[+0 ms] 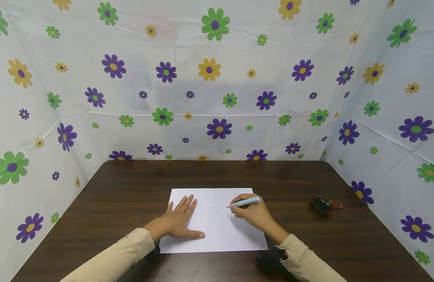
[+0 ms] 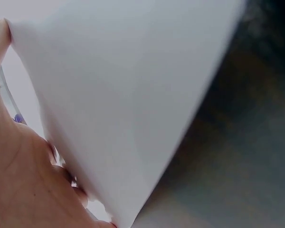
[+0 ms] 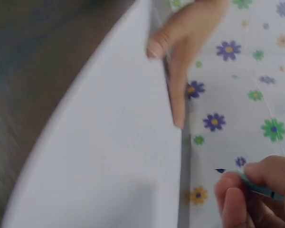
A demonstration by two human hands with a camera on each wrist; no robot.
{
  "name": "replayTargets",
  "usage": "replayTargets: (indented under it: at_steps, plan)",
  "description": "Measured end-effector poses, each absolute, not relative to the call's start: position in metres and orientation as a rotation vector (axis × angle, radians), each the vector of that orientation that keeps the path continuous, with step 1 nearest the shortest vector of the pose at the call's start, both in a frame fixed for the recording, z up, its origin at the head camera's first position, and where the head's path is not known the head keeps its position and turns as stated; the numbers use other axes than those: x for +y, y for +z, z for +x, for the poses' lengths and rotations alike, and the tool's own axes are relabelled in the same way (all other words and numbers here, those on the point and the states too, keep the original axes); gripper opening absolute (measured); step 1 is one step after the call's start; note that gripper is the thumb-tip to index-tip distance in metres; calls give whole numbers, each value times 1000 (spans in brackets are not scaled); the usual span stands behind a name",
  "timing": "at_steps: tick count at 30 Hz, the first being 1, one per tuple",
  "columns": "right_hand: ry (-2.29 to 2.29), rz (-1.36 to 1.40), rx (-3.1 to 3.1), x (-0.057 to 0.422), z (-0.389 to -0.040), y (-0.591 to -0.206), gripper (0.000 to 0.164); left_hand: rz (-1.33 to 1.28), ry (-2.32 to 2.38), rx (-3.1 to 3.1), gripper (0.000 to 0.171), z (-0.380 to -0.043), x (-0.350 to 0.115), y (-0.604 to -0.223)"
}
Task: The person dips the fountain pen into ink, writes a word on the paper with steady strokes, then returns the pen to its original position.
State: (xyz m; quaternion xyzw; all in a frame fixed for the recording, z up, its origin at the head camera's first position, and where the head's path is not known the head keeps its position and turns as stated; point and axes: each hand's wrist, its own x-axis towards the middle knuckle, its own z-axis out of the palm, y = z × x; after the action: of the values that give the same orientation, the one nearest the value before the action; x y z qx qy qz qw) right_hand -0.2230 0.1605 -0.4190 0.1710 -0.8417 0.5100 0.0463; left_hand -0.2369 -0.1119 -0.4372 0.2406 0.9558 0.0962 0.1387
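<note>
A white sheet of paper (image 1: 217, 239) lies on the brown table, bearing a few thin lines: an upright stroke crossed by a level one, and a slanting one below. My left hand (image 1: 181, 218) rests on the sheet's left part, fingers spread and thumb pointing right. In the left wrist view the palm (image 2: 28, 180) shows beside the paper (image 2: 118, 95). My right hand (image 1: 253, 213) pinches a light blue pen (image 1: 248, 201) over the right part, its tip at the right end of the level line. The right wrist view shows the pen's dark tip (image 3: 220, 170) beyond the fingertips.
On the table (image 1: 139, 176) at the right sits a small glossy dark object (image 1: 322, 205) with reddish-brown edges. White cloth with printed flowers (image 1: 188, 51) hangs behind the table and along both sides. Black wrist gear (image 1: 269, 260) shows under the right sleeve.
</note>
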Motion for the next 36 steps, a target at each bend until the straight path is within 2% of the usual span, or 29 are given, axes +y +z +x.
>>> replayTargets:
  at_steps: [14,23,28,32,36]
  plan:
    - [1550,309,-2424,233,-250,-407,19,712,266,2768,115,-233,-111,-434]
    - [1397,216,-2455,295,-243,-402,19,709,280,2755,115,-235,-113,-434]
    - [1054,186,-2498,329,-232,-404,16,707,279,2763,115,-235,-112,-434]
    - [848,140,-2496,356,-224,-407,25,704,278,2769,115,-235,-112,-434]
    - [1065,73,-2507,382,-218,-410,42,704,270,2772,115,-235,-112,-435]
